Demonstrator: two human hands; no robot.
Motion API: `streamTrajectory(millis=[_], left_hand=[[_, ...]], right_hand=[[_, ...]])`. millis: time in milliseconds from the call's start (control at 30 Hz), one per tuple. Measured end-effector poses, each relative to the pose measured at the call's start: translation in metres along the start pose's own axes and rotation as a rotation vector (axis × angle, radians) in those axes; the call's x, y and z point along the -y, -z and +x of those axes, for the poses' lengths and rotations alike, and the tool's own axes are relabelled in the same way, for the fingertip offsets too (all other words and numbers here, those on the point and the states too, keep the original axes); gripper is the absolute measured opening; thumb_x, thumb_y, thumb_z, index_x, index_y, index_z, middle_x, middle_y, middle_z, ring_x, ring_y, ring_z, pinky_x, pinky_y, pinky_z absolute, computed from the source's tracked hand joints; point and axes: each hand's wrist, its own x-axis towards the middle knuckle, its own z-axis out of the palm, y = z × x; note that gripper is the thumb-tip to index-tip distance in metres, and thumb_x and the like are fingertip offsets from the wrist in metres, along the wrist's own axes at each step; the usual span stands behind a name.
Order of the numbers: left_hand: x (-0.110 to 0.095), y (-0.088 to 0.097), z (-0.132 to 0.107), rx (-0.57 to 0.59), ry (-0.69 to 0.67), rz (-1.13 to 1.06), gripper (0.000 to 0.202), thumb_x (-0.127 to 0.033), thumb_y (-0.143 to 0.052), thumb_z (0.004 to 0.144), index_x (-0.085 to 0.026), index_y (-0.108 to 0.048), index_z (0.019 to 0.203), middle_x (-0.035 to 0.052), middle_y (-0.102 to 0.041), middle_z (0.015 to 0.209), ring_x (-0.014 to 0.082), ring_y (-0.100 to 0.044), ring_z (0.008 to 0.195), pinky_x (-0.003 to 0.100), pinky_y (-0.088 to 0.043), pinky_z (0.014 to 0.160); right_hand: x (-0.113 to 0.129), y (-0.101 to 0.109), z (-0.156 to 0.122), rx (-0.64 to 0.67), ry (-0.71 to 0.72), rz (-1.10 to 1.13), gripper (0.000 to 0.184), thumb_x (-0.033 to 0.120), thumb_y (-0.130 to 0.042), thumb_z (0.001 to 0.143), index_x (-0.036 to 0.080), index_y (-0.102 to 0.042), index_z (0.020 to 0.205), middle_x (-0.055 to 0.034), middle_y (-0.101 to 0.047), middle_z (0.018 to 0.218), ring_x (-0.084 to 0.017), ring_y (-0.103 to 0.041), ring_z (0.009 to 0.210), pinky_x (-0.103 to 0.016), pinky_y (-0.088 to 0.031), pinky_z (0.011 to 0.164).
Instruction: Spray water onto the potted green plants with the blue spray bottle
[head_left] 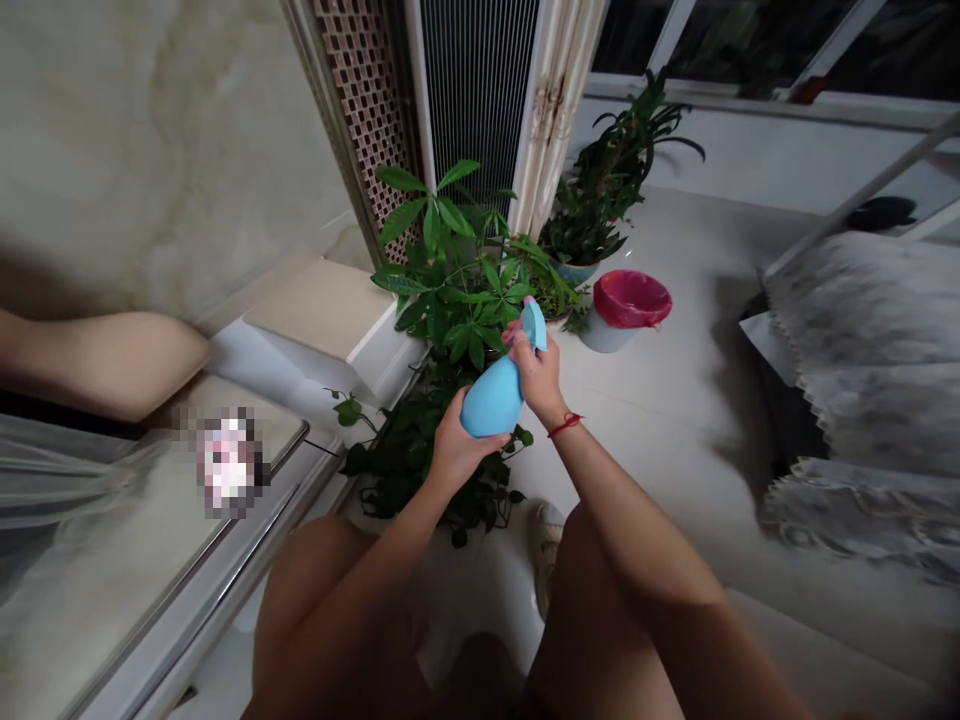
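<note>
A blue spray bottle (491, 398) with a pink and blue spray head is held tilted in front of me, its nozzle end pointing up and away. My left hand (459, 448) cups the bottle's rounded base from below. Around the neck and trigger, my right hand (541, 372) is closed; a red string circles that wrist. Just beyond the nozzle stands a leafy green potted plant (442, 285). Trailing dark vines (420, 440) spread over the floor beneath the bottle, partly covered by my left hand and forearm.
A bin with a red liner (634, 300) stands beyond my right hand. More potted plants (592, 215) are behind it, near a curtain. At left runs a pale cabinet top (285, 410) with a pixelated item, and a person's arm (112, 360). A lace-covered piece (870, 350) is at right.
</note>
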Motion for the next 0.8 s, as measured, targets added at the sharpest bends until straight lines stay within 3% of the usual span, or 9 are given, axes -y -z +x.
streamTrajectory(millis=[233,367,567,800], left_hand=[[-0.008,0.001,-0.001,-0.015,0.001,-0.015,0.100,-0.017,-0.105,0.068,-0.021,-0.067,0.161,0.0128,-0.074,0.159,0.0371,-0.070,0.147,0.041,-0.059,0.123],[-0.016,0.001,-0.001,-0.035,0.016,-0.015,0.105,-0.014,-0.105,0.068,-0.021,-0.065,0.164,0.0141,-0.070,0.165,0.0382,-0.065,0.155,0.043,-0.055,0.128],[-0.019,0.003,0.002,0.008,0.048,-0.086,0.101,-0.013,-0.104,0.067,-0.018,-0.068,0.161,0.0155,-0.074,0.159,0.0375,-0.071,0.146,0.043,-0.058,0.123],[-0.020,0.003,0.003,0.044,-0.005,-0.088,0.099,-0.014,-0.104,0.064,-0.018,-0.071,0.158,0.0138,-0.077,0.154,0.0373,-0.073,0.141,0.043,-0.059,0.121]], right_hand=[[-0.002,0.000,0.006,-0.024,-0.024,0.005,0.067,0.092,-0.061,0.091,0.025,-0.068,0.095,-0.0093,-0.073,0.094,-0.029,-0.071,0.103,-0.042,-0.060,0.090],[-0.004,-0.001,0.012,-0.034,-0.018,0.076,0.066,0.090,-0.063,0.090,0.026,-0.071,0.104,-0.0091,-0.076,0.102,-0.028,-0.071,0.105,-0.043,-0.060,0.092],[-0.013,0.001,0.016,-0.099,-0.052,0.029,0.063,0.088,-0.066,0.090,0.025,-0.070,0.092,-0.0054,-0.073,0.086,-0.026,-0.070,0.091,-0.043,-0.060,0.090],[-0.013,0.011,0.014,-0.158,-0.018,-0.004,0.058,0.082,-0.063,0.095,0.025,-0.071,0.097,-0.0053,-0.075,0.089,-0.025,-0.071,0.092,-0.043,-0.062,0.092]])
